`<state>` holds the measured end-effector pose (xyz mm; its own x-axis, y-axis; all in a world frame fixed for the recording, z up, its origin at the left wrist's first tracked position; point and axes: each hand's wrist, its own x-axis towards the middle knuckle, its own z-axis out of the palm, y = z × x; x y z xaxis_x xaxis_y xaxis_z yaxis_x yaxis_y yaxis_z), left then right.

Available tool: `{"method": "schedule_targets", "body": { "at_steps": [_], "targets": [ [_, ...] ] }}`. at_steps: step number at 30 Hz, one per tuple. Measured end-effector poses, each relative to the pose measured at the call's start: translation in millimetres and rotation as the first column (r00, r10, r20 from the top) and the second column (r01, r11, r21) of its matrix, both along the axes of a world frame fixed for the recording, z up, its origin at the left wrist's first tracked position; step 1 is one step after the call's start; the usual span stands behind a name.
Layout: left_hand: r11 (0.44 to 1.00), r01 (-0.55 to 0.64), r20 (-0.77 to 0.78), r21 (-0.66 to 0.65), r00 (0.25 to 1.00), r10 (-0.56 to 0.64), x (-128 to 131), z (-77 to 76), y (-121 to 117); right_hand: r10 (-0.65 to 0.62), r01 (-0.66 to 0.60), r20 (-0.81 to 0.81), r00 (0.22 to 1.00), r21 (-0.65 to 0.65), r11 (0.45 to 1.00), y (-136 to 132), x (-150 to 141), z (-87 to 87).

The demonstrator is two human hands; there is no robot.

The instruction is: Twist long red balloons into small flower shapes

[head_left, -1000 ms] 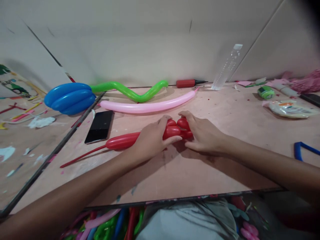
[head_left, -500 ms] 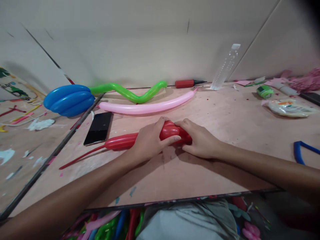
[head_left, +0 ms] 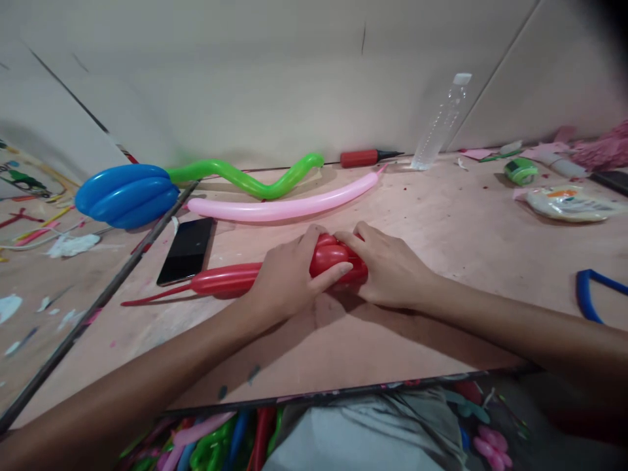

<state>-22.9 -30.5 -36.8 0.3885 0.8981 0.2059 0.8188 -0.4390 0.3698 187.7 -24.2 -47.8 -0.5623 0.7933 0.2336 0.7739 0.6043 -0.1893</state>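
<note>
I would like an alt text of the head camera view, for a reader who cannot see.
Two hands, left and right, grip a twisted red balloon on a table. Behind it lie a phone, a pink balloon and a green-and-blue balloon shape.

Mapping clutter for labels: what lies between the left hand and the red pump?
The long pink balloon lies on the table between the left hand and the red pump, as the head view shows.

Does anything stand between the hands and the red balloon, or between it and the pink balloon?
Nothing visible separates the left hand or right hand from the red balloon; both hold it. Toward the pink balloon, the smartphone lies between their left ends; farther right, no object shows between.
</note>
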Motion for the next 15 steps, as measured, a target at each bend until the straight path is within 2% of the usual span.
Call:
{"method": "schedule_targets", "body": {
  "at_steps": [4, 7, 15],
  "targets": [
    [0.998, -0.068, -0.125, 0.005, 0.99, 0.068, 4, 10.5, -9, 0.023, -0.023, 0.001, 1.0, 0.056, 0.998, -1, -2, -2.6],
    [0.998, -0.057, -0.129, 0.002, 0.99, 0.057, 4, 13.6, -13, 0.023, -0.022, -0.015, 1.0, 0.087, 0.996, -1, -2, -4.8],
    [0.998, 0.061, 0.107, 0.005, 0.992, -0.061, -4, -2.6, -1, -0.014, 0.011, 0.016, 1.0, 0.153, 0.988, -3, 5, 1.9]
  ]
}}
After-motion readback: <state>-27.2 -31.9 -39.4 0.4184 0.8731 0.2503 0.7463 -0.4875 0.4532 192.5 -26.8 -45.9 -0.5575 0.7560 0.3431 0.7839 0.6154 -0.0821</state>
